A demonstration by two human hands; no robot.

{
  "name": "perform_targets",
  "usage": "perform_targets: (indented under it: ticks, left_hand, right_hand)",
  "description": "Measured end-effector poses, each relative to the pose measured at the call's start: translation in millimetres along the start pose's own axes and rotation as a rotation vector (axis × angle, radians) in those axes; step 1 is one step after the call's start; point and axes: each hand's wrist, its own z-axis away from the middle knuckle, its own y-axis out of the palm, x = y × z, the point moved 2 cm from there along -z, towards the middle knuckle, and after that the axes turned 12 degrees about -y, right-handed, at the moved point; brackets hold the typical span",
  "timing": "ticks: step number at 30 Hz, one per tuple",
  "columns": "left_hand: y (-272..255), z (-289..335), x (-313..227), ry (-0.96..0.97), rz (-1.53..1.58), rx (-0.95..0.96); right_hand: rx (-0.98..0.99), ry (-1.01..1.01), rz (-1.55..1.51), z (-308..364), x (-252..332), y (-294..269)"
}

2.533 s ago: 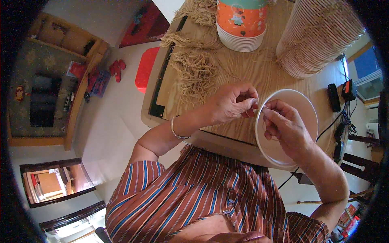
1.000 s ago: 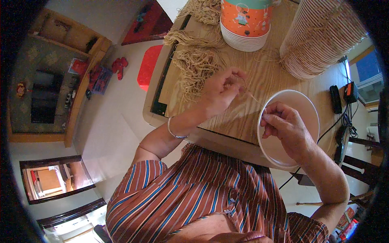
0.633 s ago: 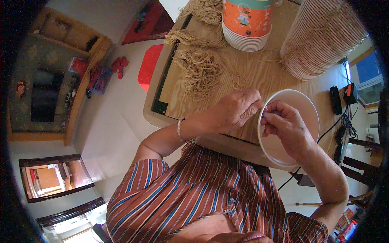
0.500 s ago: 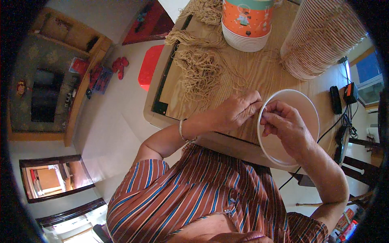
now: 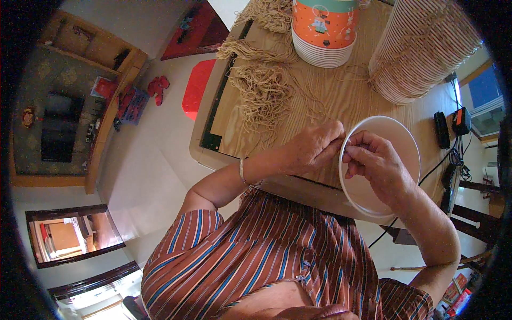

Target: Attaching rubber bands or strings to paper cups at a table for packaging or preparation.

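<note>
A white paper bucket (image 5: 406, 154) is tilted at the table's near edge, with its round mouth toward me. My right hand (image 5: 380, 168) reaches into the mouth, its thumb and forefinger pinched at the left part of the rim. Against the outside of that same spot, my left hand (image 5: 314, 148) is closed with curled fingers. Its fingertips are hidden, and anything small between the two hands cannot be made out. Beyond my left hand lies a loose heap of tan twine (image 5: 261, 98) on the wooden table (image 5: 333, 96).
A stack of orange printed paper buckets (image 5: 324, 32) stands at the far side. To its right rises a tall stack of white-rimmed buckets (image 5: 421, 53) draped with twine. Black adapters (image 5: 461, 122) and cables lie at the right edge. A red stool (image 5: 198, 88) is left of the table.
Both hands stay at the bucket's rim with barely any movement. The bucket has shifted up very slightly.
</note>
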Motion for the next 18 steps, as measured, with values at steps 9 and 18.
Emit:
perform_targets:
  ticks: [9, 18]
  left_hand:
    - [-6.7, 6.4, 0.1, -0.264, 0.224, -0.013]
    - [-0.8, 11.6, -6.8, -0.083, -0.125, -0.118]
  right_hand:
    - [-0.007, 0.002, -0.032, 0.8, 0.5, -0.8]
    - [-0.015, 0.007, 0.026, -2.0, 0.3, 2.5]
